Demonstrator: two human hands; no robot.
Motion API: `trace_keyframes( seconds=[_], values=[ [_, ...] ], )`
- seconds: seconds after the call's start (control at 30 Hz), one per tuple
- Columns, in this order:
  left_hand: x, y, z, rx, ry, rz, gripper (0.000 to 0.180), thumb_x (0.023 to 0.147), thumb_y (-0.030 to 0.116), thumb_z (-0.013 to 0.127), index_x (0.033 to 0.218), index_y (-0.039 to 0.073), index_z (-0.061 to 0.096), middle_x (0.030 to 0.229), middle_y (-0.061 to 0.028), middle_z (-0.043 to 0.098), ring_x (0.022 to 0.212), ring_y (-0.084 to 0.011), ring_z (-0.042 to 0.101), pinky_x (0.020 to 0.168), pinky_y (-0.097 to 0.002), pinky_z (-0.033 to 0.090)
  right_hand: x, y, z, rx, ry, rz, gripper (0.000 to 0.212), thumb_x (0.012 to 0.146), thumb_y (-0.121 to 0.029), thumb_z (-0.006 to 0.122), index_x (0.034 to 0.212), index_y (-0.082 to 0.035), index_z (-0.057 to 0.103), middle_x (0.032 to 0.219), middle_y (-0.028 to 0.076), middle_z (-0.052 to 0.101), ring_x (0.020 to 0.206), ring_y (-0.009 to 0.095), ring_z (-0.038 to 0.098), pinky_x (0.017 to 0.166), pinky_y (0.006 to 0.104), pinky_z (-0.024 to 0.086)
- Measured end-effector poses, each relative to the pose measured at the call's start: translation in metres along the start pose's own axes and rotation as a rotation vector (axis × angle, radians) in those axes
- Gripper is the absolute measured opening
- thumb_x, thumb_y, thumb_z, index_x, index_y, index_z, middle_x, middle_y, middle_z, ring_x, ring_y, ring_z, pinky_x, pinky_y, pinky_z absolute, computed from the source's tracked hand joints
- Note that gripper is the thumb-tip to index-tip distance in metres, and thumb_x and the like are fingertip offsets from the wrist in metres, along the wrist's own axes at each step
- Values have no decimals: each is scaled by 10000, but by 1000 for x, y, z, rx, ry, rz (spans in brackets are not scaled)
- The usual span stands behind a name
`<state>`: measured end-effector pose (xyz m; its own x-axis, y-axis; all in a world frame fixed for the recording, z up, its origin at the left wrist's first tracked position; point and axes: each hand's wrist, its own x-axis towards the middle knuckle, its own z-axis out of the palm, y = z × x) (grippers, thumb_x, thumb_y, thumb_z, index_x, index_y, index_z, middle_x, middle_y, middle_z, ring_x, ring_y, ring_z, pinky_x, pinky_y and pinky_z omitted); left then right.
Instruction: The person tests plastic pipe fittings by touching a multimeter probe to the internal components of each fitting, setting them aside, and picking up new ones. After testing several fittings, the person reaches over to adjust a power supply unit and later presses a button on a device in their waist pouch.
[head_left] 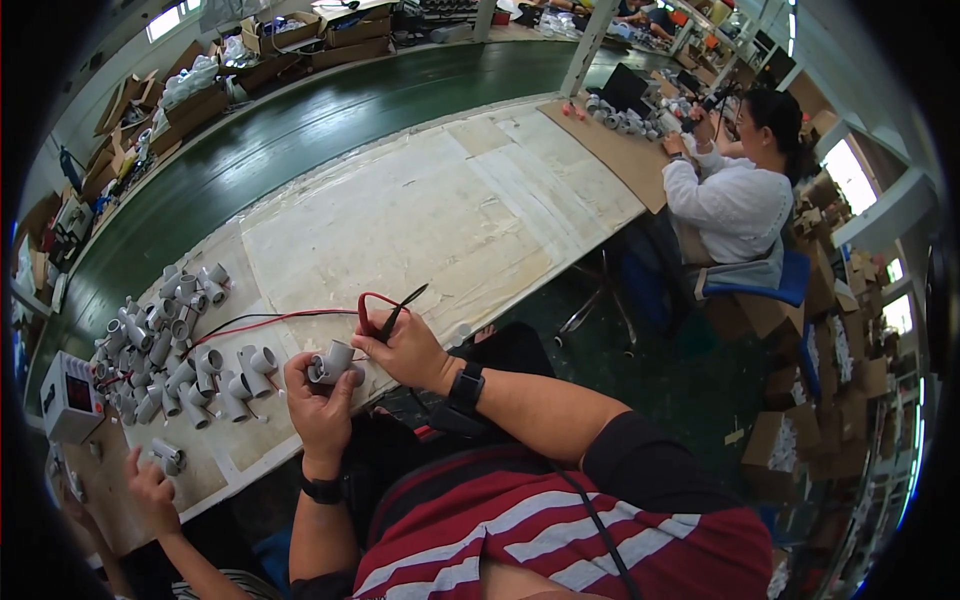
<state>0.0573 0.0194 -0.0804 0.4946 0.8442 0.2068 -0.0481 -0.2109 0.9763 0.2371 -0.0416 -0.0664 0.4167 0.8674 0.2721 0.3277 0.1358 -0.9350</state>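
My left hand (320, 412) is closed around a grey plastic tubular fitting (335, 360) with a side branch, held above the table's near edge. Right beside it, my right hand (412, 350) grips a pair of test probes, a black probe (404, 303) and a red one with its lead (365, 312) looping up over my fingers. The probe tips come close to the fitting; whether they touch it I cannot tell. Red and black leads run left across the table to a pile of similar grey fittings (165, 345). Dark bands circle both my wrists.
A small white box with a display (72, 397) stands left of the pile. Another person's hand (152, 490) reaches in at lower left, near a loose fitting (168, 457). Far right along the pale table (400, 215), a seated co-worker (735, 195) handles parts. Cardboard boxes (785, 440) stand on the floor.
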Motion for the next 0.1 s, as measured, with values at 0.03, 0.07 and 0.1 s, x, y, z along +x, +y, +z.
trace_keyframes(
  seconds=[0.03,0.07,0.1],
  values=[
    [-1,-1,0,2,-1,-3,474,889,20,777,1271,59,499,1112,-42,551,949,-130,610,843,-281,554,0,-1,0,-4,1,-6,141,888,-139,738,895,-8,687,775,168,684,713,319,683,647,381,522],
    [-1,-2,0,14,-5,-2,483,888,24,778,1276,60,494,1116,-43,552,969,-133,612,860,-288,557,0,-1,-2,-15,-9,-2,147,893,-147,733,899,-8,687,780,170,687,715,318,684,649,381,522],
    [0,-2,0,26,-8,-2,491,887,29,780,1281,61,489,1121,-44,553,990,-137,614,877,-295,560,0,-3,-4,-26,-18,2,153,897,-155,729,903,-8,688,784,172,690,718,318,685,651,381,521]
  ],
)
